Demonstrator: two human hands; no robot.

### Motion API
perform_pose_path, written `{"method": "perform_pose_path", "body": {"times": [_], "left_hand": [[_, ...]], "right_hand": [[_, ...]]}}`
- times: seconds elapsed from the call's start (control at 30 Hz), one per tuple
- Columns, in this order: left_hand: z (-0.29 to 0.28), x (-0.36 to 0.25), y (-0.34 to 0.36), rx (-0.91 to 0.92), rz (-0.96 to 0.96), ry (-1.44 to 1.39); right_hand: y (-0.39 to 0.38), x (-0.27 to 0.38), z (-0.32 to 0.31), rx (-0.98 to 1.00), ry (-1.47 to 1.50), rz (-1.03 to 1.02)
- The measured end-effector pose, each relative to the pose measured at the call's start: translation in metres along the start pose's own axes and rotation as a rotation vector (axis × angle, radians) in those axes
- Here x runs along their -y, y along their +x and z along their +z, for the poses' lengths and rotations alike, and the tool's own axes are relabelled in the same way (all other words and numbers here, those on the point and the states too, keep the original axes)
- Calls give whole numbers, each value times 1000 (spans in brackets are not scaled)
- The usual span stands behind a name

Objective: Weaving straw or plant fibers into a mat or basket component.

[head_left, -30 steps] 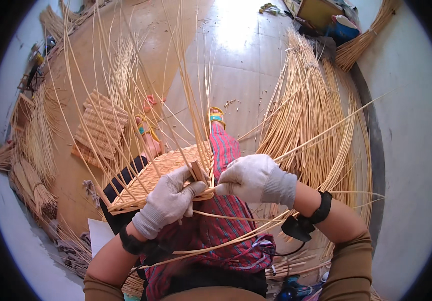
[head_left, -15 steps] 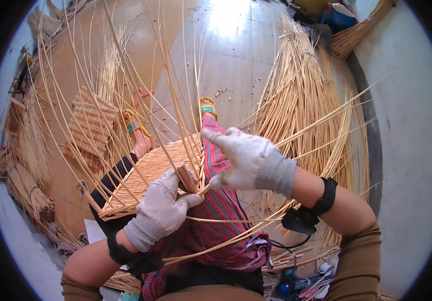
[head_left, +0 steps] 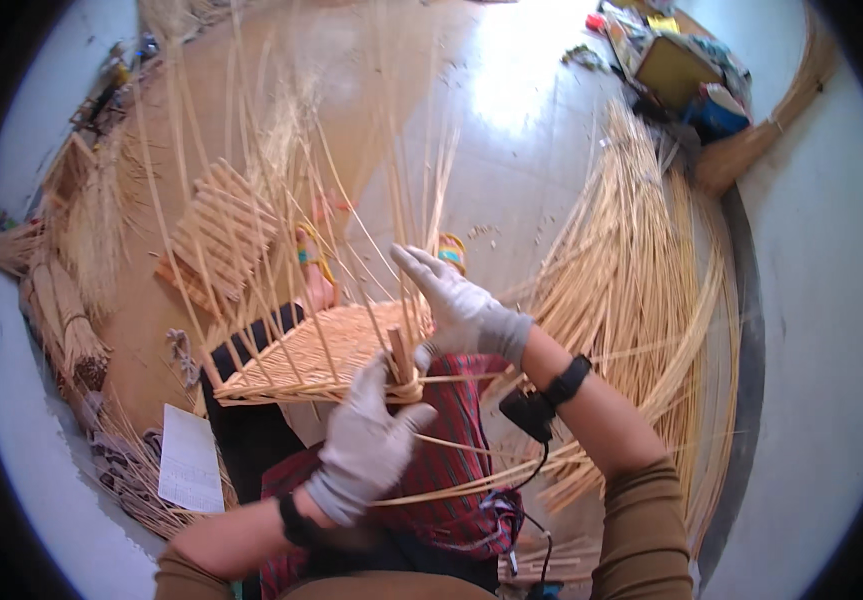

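Head view: a woven basket [head_left: 351,330] is lying left of the right hand [head_left: 461,312], which is spreading open, seemingly empty; the left hand [head_left: 366,445] is half-curling at the basket's near-right corner, hold unclear.

The basket [head_left: 326,345] lies between a panel [head_left: 223,232], left, and canes [head_left: 616,250], right.

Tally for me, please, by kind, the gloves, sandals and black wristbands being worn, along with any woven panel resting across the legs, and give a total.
Gloves: 2
Sandals: 2
Black wristbands: 2
Woven panel: 1
Total: 7
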State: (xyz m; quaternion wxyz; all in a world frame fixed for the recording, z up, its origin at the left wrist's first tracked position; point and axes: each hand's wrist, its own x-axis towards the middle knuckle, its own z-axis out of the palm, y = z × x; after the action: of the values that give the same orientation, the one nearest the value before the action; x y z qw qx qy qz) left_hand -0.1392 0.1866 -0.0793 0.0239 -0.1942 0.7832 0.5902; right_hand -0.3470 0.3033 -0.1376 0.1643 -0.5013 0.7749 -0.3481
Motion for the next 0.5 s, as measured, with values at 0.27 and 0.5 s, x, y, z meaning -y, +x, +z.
{"method": "perform_pose_path", "body": {"times": [0.27, 0.5], "left_hand": [[-10, 14, 22, -80, -111, -415], [-213, -11, -27, -166, -209, -342]], "right_hand": [[6, 91, -10, -117, -483, 86], [0, 134, 102, -692, -622, -80]]}}
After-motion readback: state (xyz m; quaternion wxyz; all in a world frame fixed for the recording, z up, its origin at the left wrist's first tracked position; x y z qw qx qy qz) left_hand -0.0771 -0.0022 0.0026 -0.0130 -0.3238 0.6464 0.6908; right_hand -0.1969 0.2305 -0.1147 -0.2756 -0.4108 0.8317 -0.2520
